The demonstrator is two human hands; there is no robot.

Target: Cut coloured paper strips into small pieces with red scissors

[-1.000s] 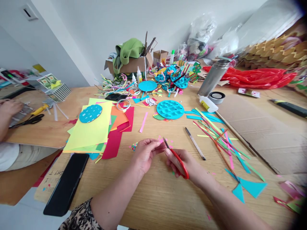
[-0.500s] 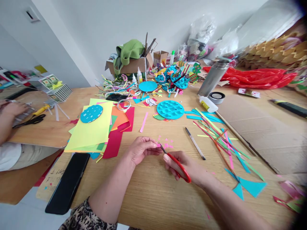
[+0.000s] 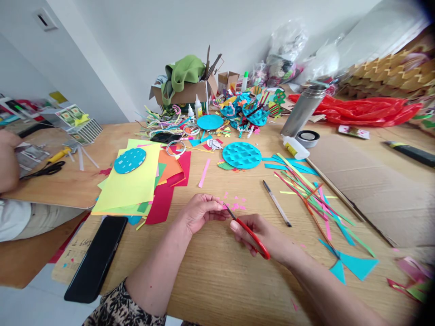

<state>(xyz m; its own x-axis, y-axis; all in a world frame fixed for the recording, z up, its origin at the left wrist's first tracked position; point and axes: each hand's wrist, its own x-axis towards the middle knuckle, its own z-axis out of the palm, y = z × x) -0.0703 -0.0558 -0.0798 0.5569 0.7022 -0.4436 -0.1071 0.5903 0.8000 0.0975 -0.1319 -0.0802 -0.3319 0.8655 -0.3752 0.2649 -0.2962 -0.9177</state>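
Observation:
My left hand [image 3: 203,213] is above the table, thumb and fingers pinched on a small bit of pink paper that they mostly hide. Red-handled scissors [image 3: 252,235] are in my right hand [image 3: 263,228], thumb and fingers wrapped round the handles. The blade tips reach the pink paper at my left fingertips and look nearly closed. Just beyond lie several tiny pink paper pieces [image 3: 236,207] on the wood. Farther back is a pink paper strip [image 3: 204,173], and a pen [image 3: 277,203] lies to the right of my right hand.
Blue round decorated pieces [image 3: 241,155] lie behind. To the left are coloured sheets [image 3: 132,185] and a black phone [image 3: 96,260]. On the right are paper strips [image 3: 306,190], cardboard [image 3: 374,190] and a steel flask [image 3: 303,111]. Another person's arm [image 3: 7,163] is at far left.
The scissor blades have drawn closer together at the pink paper, with both my hands almost in place. At far left, the other person's arm has shifted.

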